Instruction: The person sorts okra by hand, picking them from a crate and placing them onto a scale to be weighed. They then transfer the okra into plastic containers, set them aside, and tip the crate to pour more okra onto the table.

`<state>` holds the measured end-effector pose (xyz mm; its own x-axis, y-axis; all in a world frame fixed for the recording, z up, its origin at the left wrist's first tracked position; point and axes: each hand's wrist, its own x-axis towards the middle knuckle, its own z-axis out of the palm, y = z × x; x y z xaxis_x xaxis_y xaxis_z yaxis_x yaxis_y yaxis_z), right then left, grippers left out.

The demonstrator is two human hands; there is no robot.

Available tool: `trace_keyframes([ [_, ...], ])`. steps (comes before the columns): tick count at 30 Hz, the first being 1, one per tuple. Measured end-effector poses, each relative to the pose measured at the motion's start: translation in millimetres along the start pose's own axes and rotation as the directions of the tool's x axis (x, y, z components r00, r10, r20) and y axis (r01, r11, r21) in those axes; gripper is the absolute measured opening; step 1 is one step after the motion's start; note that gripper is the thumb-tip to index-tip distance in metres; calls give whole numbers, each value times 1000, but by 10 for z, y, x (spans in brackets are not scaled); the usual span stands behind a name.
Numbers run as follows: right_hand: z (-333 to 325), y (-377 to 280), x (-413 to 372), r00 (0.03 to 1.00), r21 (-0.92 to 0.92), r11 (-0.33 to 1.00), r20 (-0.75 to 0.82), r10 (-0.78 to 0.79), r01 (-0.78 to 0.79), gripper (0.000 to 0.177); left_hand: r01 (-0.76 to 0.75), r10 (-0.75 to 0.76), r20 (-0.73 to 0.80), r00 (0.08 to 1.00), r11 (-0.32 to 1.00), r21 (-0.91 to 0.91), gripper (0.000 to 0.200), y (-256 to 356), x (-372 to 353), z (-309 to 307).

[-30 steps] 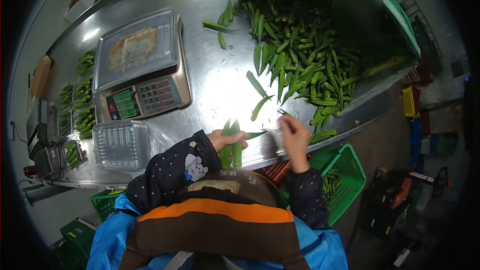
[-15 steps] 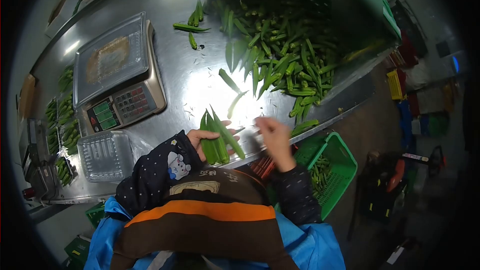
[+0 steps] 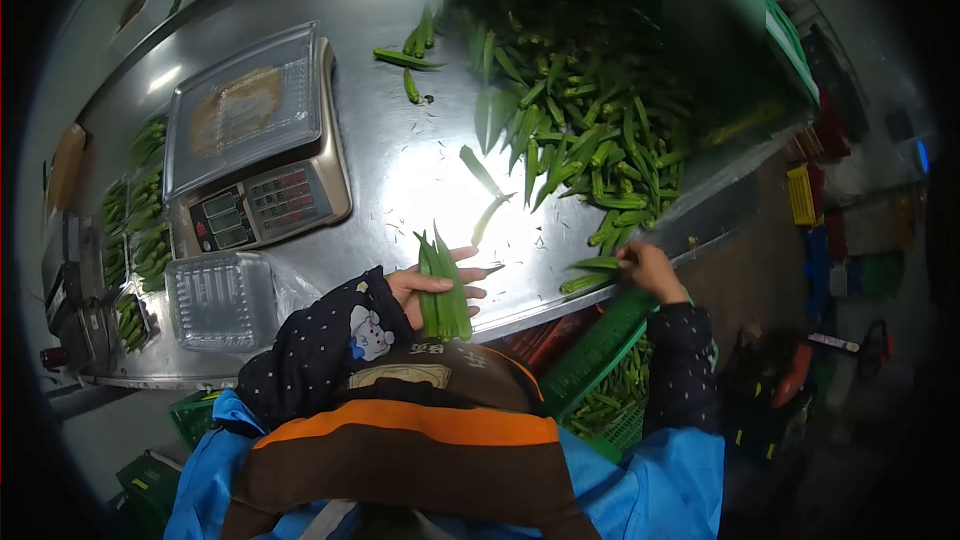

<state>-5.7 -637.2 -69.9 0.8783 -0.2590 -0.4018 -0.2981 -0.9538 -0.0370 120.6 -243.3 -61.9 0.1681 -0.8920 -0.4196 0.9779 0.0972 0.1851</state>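
Several okra pods (image 3: pixel 443 290) lie side by side across the palm of my left hand (image 3: pixel 412 290), with the thumb over them and the other fingers spread behind. At the table's front edge, my right hand (image 3: pixel 650 270) has its fingertips closed on the end of a single okra pod (image 3: pixel 596 263). Another pod (image 3: pixel 585 283) rests just below it. Beyond my right hand spreads a large heap of okra (image 3: pixel 600 155). Two separate pods (image 3: pixel 482 172) lie on the bright middle of the metal table (image 3: pixel 390 200).
On the left stands a weighing scale (image 3: pixel 290 195) with a clear plastic tray (image 3: pixel 245 105) on top. Another clear tray (image 3: pixel 222 302) sits in front of it, and filled okra packs (image 3: pixel 150 240) are at far left. A green crate (image 3: pixel 600 360) is below the table edge.
My right hand has moved right, from near my left hand to the pods at the table edge, and closed on one. The pods in my left hand now lie closer together.
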Motion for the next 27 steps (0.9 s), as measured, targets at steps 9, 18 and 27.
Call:
trace_keyframes([
  [9, 26, -1902, -593, 889, 714, 551, -439, -129, 433, 17, -93, 91, -219, 971, 996, 0, 51, -132, 259, -115],
  [18, 148, -625, -199, 985, 112, 980, 18, -170, 167, 37, 58, -66, 107, 992, 996, 72, 60, -2, 67, 37],
  [27, -58, -725, -37, 950, 131, 957, 145, -278, 260, 31, 43, -26, 296, 955, 998, -49, 60, -17, 95, -19],
])
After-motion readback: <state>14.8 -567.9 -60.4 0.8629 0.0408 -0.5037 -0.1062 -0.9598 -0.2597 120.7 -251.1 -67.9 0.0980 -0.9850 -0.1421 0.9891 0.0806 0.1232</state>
